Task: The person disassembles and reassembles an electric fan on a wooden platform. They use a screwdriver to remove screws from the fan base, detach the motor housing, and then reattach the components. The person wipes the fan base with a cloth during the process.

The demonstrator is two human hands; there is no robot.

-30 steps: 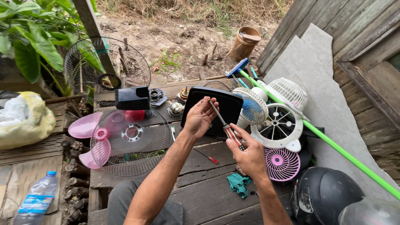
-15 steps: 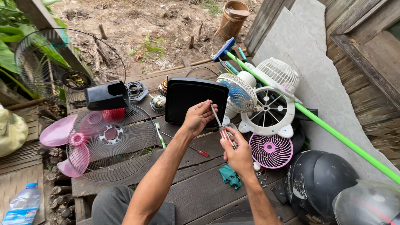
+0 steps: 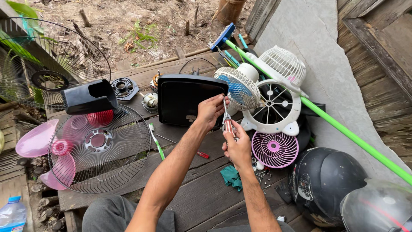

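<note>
Hands pinch one screwdriver (image 3: pixel 227 120): left hand (image 3: pixel 210 111) at its shaft, right hand (image 3: pixel 237 145) around its handle.

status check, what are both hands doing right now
Left hand pinching the top of a thin metal shaft. Right hand gripping the screwdriver by its red-and-white handle. Both over the black fan base; nothing in the way.
</note>
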